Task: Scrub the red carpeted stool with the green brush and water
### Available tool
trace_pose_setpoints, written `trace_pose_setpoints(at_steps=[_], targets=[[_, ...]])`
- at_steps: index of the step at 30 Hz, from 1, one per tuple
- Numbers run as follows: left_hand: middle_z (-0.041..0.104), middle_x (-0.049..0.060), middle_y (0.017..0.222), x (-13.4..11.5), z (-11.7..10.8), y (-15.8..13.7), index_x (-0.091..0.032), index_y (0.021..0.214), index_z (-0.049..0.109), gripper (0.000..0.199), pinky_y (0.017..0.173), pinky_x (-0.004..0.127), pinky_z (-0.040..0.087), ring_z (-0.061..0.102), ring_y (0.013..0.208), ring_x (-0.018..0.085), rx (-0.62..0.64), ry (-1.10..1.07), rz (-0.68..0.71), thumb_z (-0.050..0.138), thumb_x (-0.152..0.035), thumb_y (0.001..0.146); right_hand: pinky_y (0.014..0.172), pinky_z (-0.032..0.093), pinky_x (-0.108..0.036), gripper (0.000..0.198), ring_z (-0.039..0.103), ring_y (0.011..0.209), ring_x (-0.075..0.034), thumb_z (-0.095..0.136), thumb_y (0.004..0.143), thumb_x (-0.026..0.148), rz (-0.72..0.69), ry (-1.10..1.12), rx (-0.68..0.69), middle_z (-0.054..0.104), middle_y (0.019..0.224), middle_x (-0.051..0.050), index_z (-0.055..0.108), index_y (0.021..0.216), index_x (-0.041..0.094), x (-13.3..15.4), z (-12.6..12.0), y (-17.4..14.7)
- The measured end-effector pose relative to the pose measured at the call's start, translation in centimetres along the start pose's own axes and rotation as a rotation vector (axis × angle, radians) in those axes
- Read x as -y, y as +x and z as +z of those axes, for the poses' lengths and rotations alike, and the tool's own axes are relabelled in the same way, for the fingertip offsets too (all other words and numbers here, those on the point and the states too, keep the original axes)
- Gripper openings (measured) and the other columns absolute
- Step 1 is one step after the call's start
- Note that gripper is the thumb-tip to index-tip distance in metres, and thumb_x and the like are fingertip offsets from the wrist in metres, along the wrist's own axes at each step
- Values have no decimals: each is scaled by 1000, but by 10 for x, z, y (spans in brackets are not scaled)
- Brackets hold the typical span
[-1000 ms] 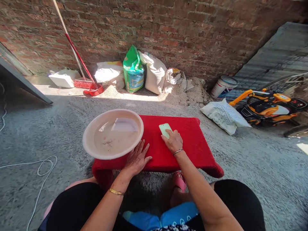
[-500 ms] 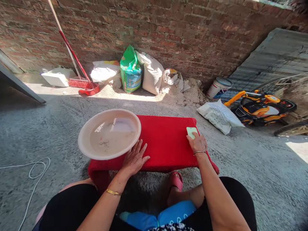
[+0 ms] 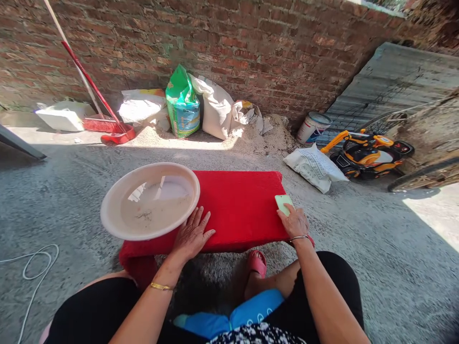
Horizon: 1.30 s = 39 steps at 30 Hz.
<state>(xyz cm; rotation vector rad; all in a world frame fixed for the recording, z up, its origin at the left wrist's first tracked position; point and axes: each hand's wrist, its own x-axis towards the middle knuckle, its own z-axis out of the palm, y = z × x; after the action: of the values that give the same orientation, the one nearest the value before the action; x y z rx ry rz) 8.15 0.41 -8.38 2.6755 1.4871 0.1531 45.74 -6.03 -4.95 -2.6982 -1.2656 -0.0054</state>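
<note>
A low table covered in red cloth (image 3: 236, 205) stands in front of my knees. On its left part rests a wide, pale pink basin (image 3: 107, 215) of water, with small dark bits at the bottom. My left hand (image 3: 191, 234) lies flat on the red cloth with fingers spread, close against the basin's near right rim. At the table's right edge, my right hand (image 3: 294, 222) has its fingers closed on the lower end of a pale green phone (image 3: 283, 201). The phone's far end shows beyond my fingers.
Along the brick wall stand a red dustpan (image 3: 118, 138), a green bag (image 3: 182, 107), a whitish sack (image 3: 217, 107) and a paint bucket (image 3: 313, 129). Right of the table are another sack (image 3: 315, 167) and a toy digger (image 3: 369, 155). A cable (image 3: 43, 270) lies at left.
The view has turned slightly right, shifting the scene left. My right hand and the phone have moved a little towards me and the table's right edge. My left hand stays beside the basin.
</note>
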Motion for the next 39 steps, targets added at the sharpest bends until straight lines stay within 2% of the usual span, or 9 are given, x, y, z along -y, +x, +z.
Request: trace_pose_setpoints(at_steps=[4, 10, 13, 16, 21, 24, 26, 33, 39], targets=[[37, 18, 170, -1, -1, 0, -18, 158, 53, 64, 130, 54, 30, 34, 159, 34, 10, 11, -3, 59, -47, 102, 85, 49, -41, 51, 64, 96, -29, 63, 96, 52, 32, 51, -73, 65, 109, -14, 72, 137, 23, -11, -6, -10], [38, 17, 170, 2, 4, 0, -19, 158, 53, 63, 130, 54, 29, 35, 159, 33, -18, 15, 7, 57, -48, 103, 85, 49, -34, 41, 59, 93, -24, 69, 94, 49, -649, 235, -113, 63, 102, -8, 75, 130, 29, 79, 18, -109], [37, 17, 171, 3, 6, 0, -19, 158, 53, 63, 130, 54, 28, 35, 159, 33, -17, 28, 11, 56, -48, 103, 84, 47, -34, 41, 57, 91, -24, 72, 92, 48, -777, 198, -122, 63, 101, -9, 76, 129, 30, 98, 25, -135], [37, 17, 171, 2, 6, 0, -18, 158, 53, 63, 130, 53, 29, 35, 159, 33, -24, 18, 14, 57, -48, 102, 84, 47, -34, 40, 57, 90, -23, 71, 93, 46, -679, 110, -105, 63, 100, -9, 76, 128, 29, 73, 21, -122], [39, 17, 170, -1, 5, -1, -19, 157, 54, 63, 130, 53, 29, 35, 159, 33, -46, -9, 9, 57, -48, 102, 84, 48, -35, 42, 61, 91, -24, 65, 96, 46, -247, -43, -55, 64, 107, -11, 74, 133, 27, -15, 1, -73], [38, 18, 170, -2, 2, -1, -18, 158, 53, 63, 130, 54, 29, 35, 159, 33, -30, -5, 7, 57, -47, 102, 84, 49, -38, 46, 62, 92, -26, 62, 97, 51, -61, -71, -75, 64, 112, -13, 74, 134, 26, -45, -6, -64], [38, 17, 170, -2, 0, -1, -19, 158, 53, 63, 130, 54, 29, 36, 159, 33, -23, 0, 2, 57, -47, 102, 84, 49, -39, 47, 62, 93, -27, 60, 96, 53, -76, -28, -92, 64, 109, -12, 74, 133, 25, -44, -4, -70], [39, 18, 169, 0, -1, 0, -17, 157, 55, 62, 130, 56, 30, 37, 158, 35, -19, -7, 3, 55, -47, 103, 86, 49, -35, 43, 61, 93, -24, 62, 96, 51, -449, 151, -94, 63, 102, -9, 75, 129, 27, 5, 18, -103], [40, 17, 170, 0, 1, 0, -18, 157, 55, 61, 131, 55, 27, 36, 159, 34, -47, -31, 0, 56, -46, 102, 83, 50, -39, 46, 64, 93, -28, 61, 95, 53, -63, 33, -61, 65, 106, -12, 74, 131, 26, -59, 5, -69]])
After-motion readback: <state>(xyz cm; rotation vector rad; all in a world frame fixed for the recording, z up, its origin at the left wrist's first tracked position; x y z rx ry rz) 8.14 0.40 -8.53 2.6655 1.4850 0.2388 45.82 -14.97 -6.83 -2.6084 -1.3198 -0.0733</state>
